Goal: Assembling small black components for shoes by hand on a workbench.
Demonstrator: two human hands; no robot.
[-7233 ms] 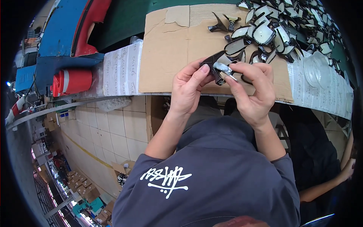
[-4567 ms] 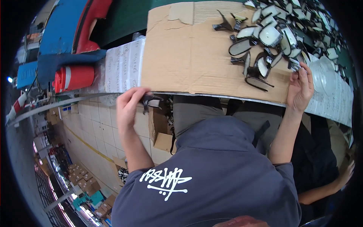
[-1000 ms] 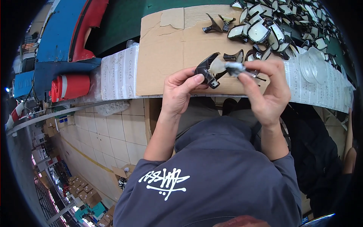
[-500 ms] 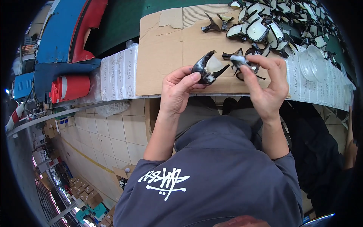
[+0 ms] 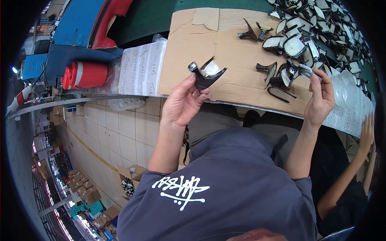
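Above the near left part of the cardboard sheet (image 5: 193, 52), my left hand (image 5: 183, 102) grips a glossy black shoe heel (image 5: 204, 81) between thumb and fingers. Its pale hollow side faces up, and its narrow tip points up to the left. My right hand (image 5: 321, 98) is closed in a pinch on a small pale wad (image 5: 306, 71), perhaps cloth. That wad is beside a small group of black heels (image 5: 286, 76) at the sheet's right side, well apart from the held heel.
A large heap of black heels with pale insides (image 5: 333, 28) covers the back right. Clear plastic dishes (image 5: 345, 90) stand right of my right hand. Toward the left are a red container (image 5: 86, 74) and a blue machine (image 5: 76, 32). Another person's arm (image 5: 350, 172) reaches in at the right.
My hands have moved apart: the wad went right, away from the held heel. My left hand has turned the heel, so its tip points up left. The other person's arm shows more.
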